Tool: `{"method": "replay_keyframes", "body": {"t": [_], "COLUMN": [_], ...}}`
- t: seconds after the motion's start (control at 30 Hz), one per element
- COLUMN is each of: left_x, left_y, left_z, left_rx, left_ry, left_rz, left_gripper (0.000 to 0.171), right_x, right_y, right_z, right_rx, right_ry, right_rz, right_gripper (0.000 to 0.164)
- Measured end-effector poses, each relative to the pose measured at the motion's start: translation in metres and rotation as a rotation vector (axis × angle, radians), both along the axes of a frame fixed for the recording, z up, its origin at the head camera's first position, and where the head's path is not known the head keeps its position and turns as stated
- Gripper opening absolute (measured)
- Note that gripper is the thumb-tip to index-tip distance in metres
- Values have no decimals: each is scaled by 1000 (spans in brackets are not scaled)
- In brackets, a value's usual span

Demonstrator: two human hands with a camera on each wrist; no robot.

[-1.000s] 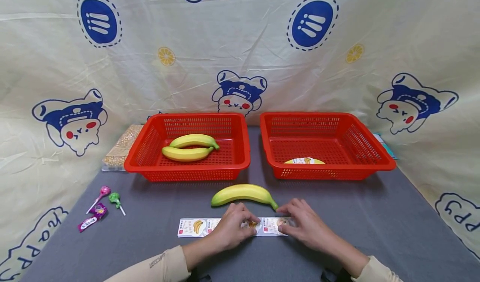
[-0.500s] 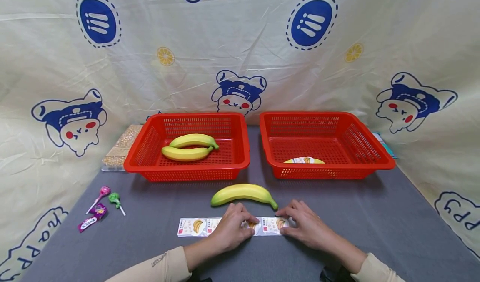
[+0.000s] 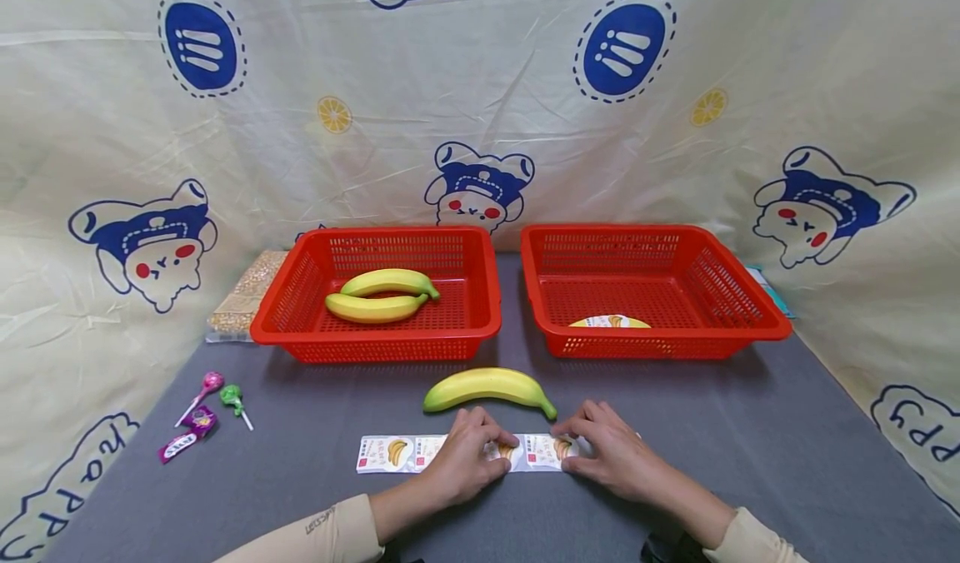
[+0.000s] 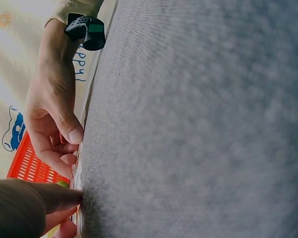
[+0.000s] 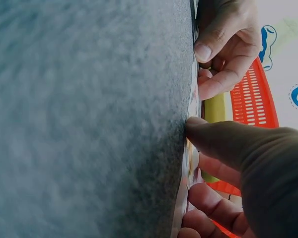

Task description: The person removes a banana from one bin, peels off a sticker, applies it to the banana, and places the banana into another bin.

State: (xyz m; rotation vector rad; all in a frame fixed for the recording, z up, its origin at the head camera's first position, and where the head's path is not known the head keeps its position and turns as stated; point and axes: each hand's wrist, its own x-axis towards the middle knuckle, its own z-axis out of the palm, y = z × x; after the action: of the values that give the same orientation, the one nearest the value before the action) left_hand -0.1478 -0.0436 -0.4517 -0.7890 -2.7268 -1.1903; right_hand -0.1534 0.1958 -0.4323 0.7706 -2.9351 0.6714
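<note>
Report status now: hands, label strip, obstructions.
Left hand, right hand both on label strip. Strip laid lengthwise before person. Loose banana just beyond strip; nothing seen blocking.

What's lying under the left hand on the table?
A strip of banana labels shows on both sides of the left hand. The stretch the hand covers can't be seen.

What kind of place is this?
Probably a small work booth, though I can't tell what building it's in. A cartoon-printed sheet hangs behind a gray table, which holds two red plastic baskets and a strip of banana stickers.
</note>
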Motion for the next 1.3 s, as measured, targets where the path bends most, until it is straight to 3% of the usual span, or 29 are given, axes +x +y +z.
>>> {"method": "replay_keyframes", "body": {"t": [0.4,0.6,0.87,1.07,1.3], "left_x": [0,1,1,1,2], "left_y": [0,1,1,1,1], "left_z": [2,1,2,3,3], "left_rx": [8,9,9,19,17], "left_ry": [-31,-10,-19,-27,-31], "left_rz": [3,7,15,12,15], "left_gripper": [22,22,22,22,22], "right_x": [-1,0,-1,0,1], "right_y": [-3,-2,-5,-4,-1], "right_z": [-3,-3,-1,-4,-7], "right_rx": [-75,-134,-109,-122,-217], "right_ry": [3,-36,-70,-60,-40], "right_rz": [59,28,-41,-27,-11], "right_gripper": [30,32,21,20,18]}}
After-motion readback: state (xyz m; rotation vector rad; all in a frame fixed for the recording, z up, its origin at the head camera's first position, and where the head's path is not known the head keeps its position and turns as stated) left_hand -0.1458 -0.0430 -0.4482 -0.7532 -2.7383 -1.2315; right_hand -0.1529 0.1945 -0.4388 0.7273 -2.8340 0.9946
